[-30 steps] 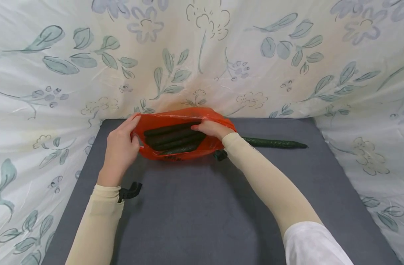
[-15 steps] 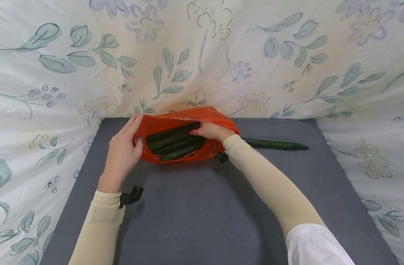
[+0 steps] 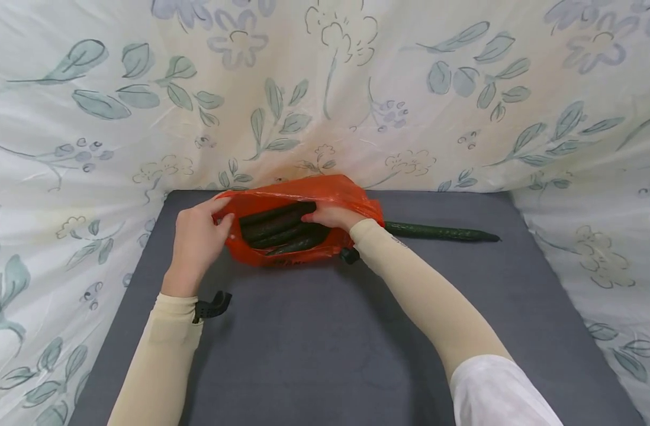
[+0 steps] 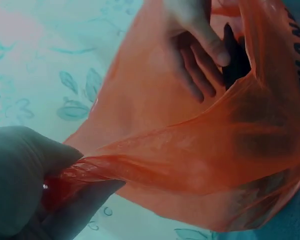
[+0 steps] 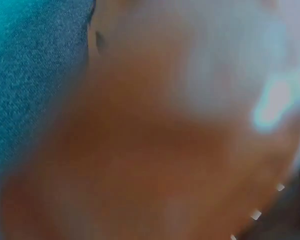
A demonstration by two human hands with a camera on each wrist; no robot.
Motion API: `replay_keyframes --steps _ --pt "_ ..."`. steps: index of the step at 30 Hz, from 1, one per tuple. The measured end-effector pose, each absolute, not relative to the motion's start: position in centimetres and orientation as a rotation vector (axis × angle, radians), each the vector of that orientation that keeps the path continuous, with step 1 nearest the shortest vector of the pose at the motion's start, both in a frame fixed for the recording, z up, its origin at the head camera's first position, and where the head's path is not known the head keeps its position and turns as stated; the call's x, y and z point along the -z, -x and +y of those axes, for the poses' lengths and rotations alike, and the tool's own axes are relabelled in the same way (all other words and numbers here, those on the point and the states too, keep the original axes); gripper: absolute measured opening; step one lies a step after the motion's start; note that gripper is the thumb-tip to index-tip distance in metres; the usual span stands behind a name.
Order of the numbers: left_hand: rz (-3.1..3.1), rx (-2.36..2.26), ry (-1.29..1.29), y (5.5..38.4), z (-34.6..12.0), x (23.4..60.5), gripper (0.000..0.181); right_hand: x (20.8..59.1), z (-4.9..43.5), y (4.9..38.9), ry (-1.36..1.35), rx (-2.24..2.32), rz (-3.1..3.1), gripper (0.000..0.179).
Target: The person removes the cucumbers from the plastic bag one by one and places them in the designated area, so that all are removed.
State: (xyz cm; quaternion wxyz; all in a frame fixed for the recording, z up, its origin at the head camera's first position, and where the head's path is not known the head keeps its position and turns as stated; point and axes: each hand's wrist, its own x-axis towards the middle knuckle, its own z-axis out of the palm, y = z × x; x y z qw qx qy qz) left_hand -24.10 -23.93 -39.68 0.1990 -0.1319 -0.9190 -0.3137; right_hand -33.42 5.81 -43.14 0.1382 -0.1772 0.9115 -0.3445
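My left hand (image 3: 194, 242) pinches the left edge of the mouth of a red plastic bag (image 3: 335, 188); the left wrist view shows the bunched film between thumb and fingers (image 4: 85, 210). Several long dark green cucumbers (image 3: 272, 228) lie side by side inside the bag. My right hand (image 3: 332, 216) reaches into the mouth from the right. In the left wrist view its fingers (image 4: 197, 75) hang apart and fairly straight, the thumb beside a dark cucumber end (image 4: 235, 57). Blurred red film (image 5: 130, 175) fills most of the right wrist view.
Another cucumber (image 3: 442, 232) lies on the dark grey table (image 3: 314, 343), extending right from behind the bag and right wrist. A floral cloth (image 3: 325, 89) hangs behind the table and along both sides. A black strap mount (image 3: 213, 306) sticks out from the left wrist.
The bag's mouth has shifted slightly and the cucumbers in it show less than half a second ago. My right hand has moved a little left and deeper; the left still holds the edge.
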Motion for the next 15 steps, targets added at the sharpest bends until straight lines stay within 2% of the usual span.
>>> replay_keyframes --steps 8,15 --pt "-2.609 0.839 0.278 25.6 -24.3 38.6 0.044 42.5 6.4 32.8 0.460 0.540 2.948 0.078" --pt "-2.654 0.845 0.246 26.8 -25.1 37.0 0.053 42.4 5.9 32.6 0.462 0.585 2.909 0.082"
